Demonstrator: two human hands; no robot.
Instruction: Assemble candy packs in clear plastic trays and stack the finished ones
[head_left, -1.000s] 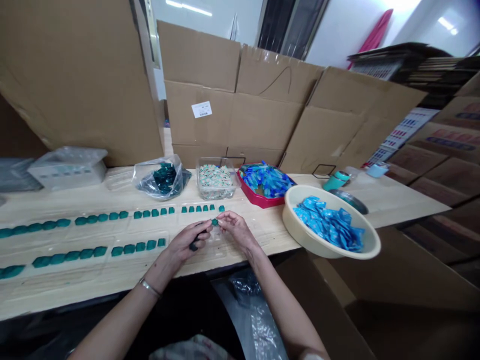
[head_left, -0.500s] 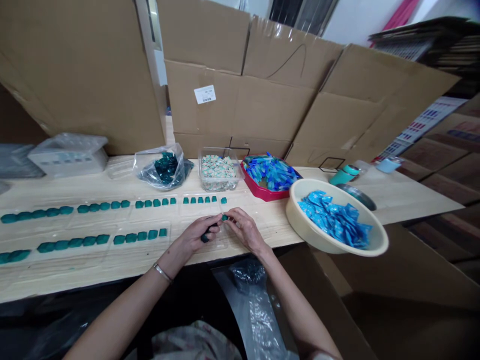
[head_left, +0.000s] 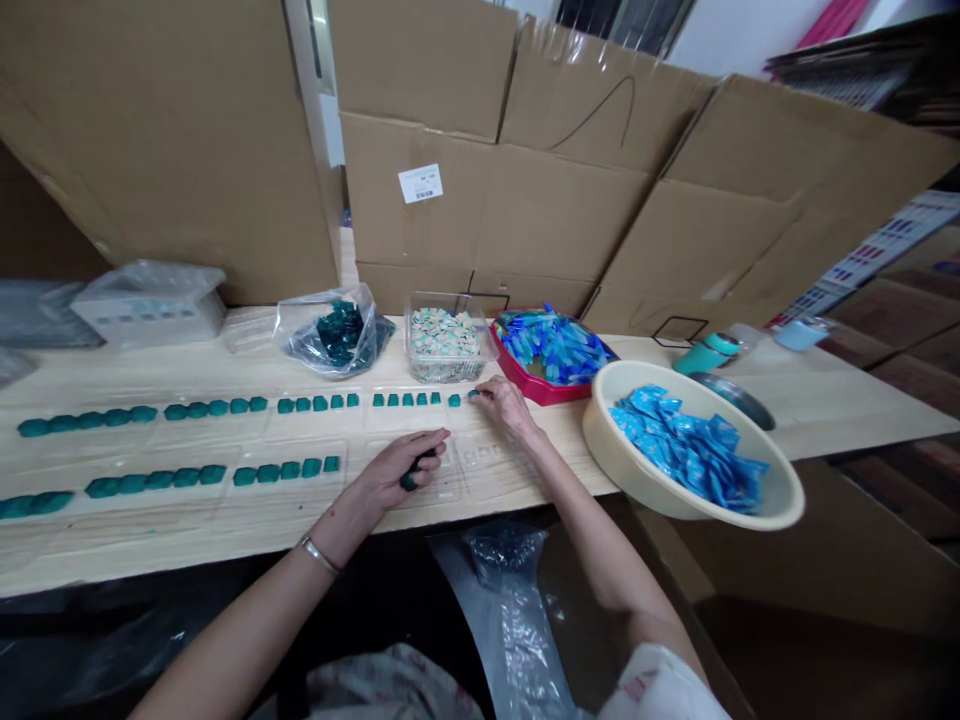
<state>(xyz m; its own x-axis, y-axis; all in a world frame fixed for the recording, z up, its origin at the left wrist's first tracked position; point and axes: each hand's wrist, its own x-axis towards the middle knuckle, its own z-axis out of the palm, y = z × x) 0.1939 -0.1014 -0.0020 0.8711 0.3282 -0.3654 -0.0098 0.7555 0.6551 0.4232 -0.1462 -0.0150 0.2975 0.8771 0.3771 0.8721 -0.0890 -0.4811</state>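
Note:
My right hand (head_left: 507, 406) pinches a small dark green piece (head_left: 473, 394) between thumb and fingertips, at the right end of the far row of similar green pieces (head_left: 406, 399). A single green block (head_left: 454, 400) lies just left of it. My left hand (head_left: 401, 468) is curled over the near part of the table, wrapped round a dark, nearly black-green object (head_left: 409, 481); most of that is hidden by the palm and fingers. Clear plastic trays (head_left: 480, 472) lie under and beside the hands. A nearer row of green blocks (head_left: 289, 469) stretches to the left.
Along the back stand a plastic bag (head_left: 300, 345) of shiny green pieces, a clear tub (head_left: 446, 372) of small packets and a red tray (head_left: 536, 386) of blue sticks. A cream basin (head_left: 604, 430) of blue packets overhangs the front edge at right. Cardboard panels (head_left: 555, 215) rise behind.
My right hand has parted from the left and moved up and right with the small green piece, to the far row. My left hand stays closed near its place. The view has tilted downward.

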